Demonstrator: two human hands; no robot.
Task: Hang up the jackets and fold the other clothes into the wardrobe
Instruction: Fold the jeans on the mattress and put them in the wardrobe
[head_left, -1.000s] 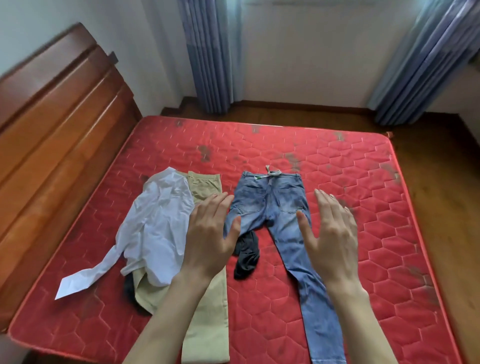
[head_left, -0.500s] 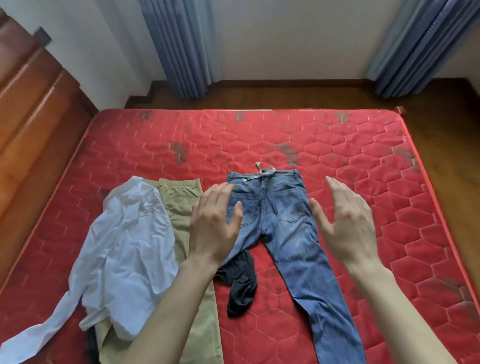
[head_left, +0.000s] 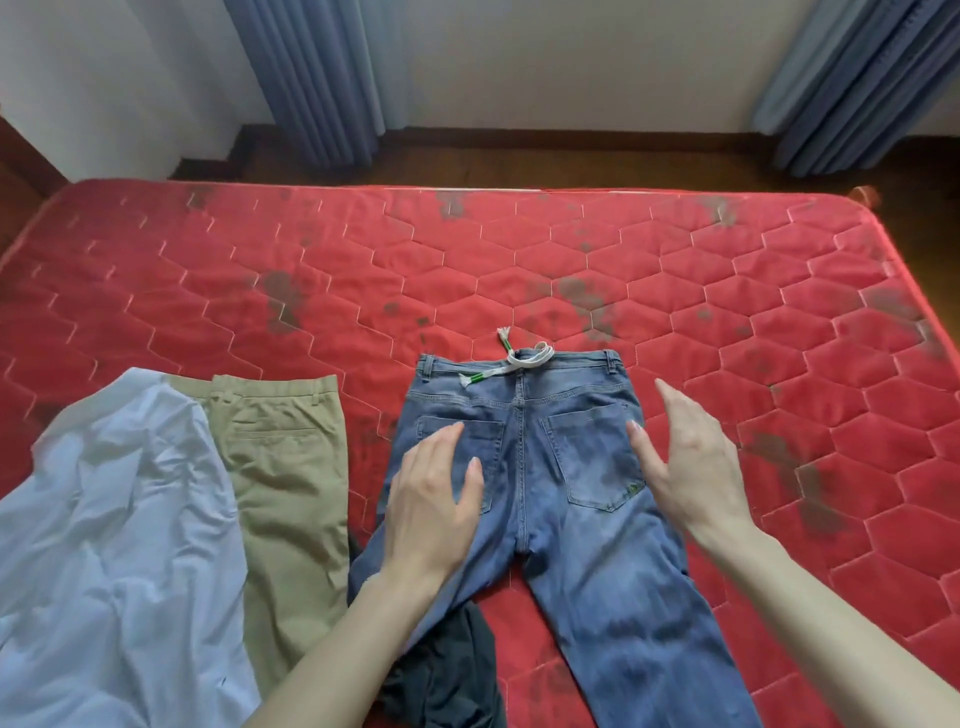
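Blue jeans (head_left: 566, 499) are laid flat, back pockets up, on the red mattress (head_left: 675, 291). The left hand (head_left: 431, 504) is spread wide over the left pocket, nothing gripped; the right hand (head_left: 691, 467) is held wide at the right hip edge. Khaki trousers (head_left: 285, 467) and a white shirt (head_left: 114, 545) are seen alongside, left.

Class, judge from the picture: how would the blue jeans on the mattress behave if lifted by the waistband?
The jeans would probably flop, the legs dangling: they lie flat and creased. Denim looks thick, so likely heavier than the white shirt. The loose drawstring may swing.
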